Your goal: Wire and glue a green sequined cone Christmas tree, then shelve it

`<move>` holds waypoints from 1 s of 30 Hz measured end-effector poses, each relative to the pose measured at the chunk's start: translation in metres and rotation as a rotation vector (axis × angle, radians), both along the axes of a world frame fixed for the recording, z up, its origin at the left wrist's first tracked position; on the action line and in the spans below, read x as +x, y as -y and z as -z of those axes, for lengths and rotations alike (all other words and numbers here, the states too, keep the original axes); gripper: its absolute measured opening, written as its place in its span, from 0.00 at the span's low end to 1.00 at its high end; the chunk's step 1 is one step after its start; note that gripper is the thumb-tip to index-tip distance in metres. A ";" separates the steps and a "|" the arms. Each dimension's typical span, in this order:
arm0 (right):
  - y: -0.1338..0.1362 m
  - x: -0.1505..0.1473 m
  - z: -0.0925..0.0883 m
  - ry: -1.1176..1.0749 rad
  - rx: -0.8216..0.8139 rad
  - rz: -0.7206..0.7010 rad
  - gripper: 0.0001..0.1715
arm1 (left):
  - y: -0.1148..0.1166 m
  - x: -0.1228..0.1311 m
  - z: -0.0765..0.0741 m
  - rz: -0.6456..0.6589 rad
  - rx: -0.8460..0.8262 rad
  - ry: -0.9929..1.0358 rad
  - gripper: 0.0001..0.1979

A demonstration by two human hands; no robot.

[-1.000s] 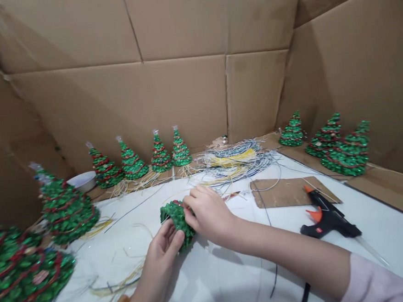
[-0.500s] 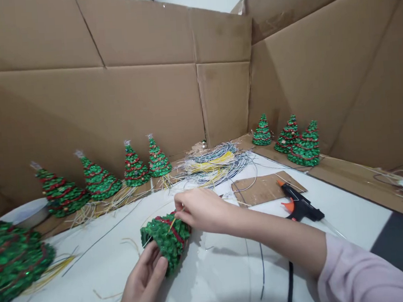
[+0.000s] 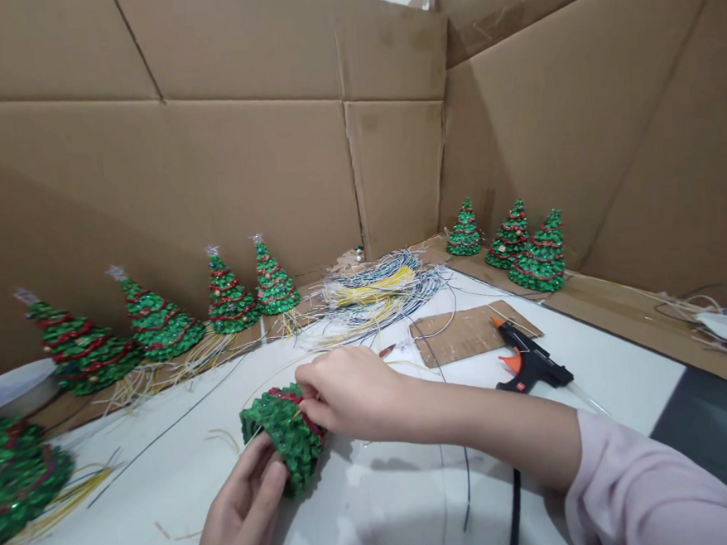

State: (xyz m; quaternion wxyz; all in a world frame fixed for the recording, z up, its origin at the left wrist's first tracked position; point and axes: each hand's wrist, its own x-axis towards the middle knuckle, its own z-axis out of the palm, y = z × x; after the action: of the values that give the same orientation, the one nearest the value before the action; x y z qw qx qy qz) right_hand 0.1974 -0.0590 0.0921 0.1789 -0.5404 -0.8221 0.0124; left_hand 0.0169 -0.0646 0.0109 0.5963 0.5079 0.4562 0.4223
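Cardboard walls point(image 3: 257, 180) stand along the far and right sides of a white tabletop point(image 3: 386, 512). By the clock from the view's middle, a wire heap point(image 3: 373, 284) lies close in toward 6, four star-topped trees point(image 3: 232, 302) stand between 8 and 9, and three more trees point(image 3: 538, 260) at 3. A flat cardboard piece point(image 3: 455, 339) lies at 4, beside a black-and-orange glue gun point(image 3: 535, 368). At 7 is a green tree point(image 3: 283, 436), tipped on its side with its point hidden. The left hand point(image 3: 239, 501), half curled, grips its hollow base, thumb outside. On the tree's 2 o'clock side, the right hand point(image 3: 340, 394) is drawn into a thumb-and-forefinger pinch on a thin yellow strand point(image 3: 297, 409), only a sliver of which shows.
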 end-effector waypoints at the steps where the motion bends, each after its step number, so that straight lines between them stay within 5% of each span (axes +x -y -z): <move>1: 0.000 -0.001 0.001 -0.007 -0.008 0.000 0.10 | 0.000 0.000 -0.001 -0.007 -0.014 0.013 0.33; 9: 0.003 0.000 -0.002 -0.026 -0.046 -0.138 0.12 | 0.000 0.000 0.000 -0.037 -0.020 0.048 0.33; 15: -0.003 0.012 -0.005 -0.019 -0.027 -0.021 0.09 | 0.001 0.002 -0.003 -0.119 0.057 -0.075 0.33; 22: 0.001 -0.001 -0.001 0.029 -0.010 -0.093 0.11 | 0.002 0.004 -0.008 -0.172 0.138 -0.194 0.32; 30: 0.003 0.018 -0.018 0.109 -0.042 0.005 0.11 | 0.006 0.007 -0.011 -0.275 0.175 -0.245 0.28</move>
State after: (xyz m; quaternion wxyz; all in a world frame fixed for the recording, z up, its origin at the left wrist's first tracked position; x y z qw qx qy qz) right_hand 0.2151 -0.0616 0.1099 0.1227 -0.5458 -0.8289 -0.0004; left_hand 0.0235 -0.0707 0.0217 0.4264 0.5384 0.5520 0.4729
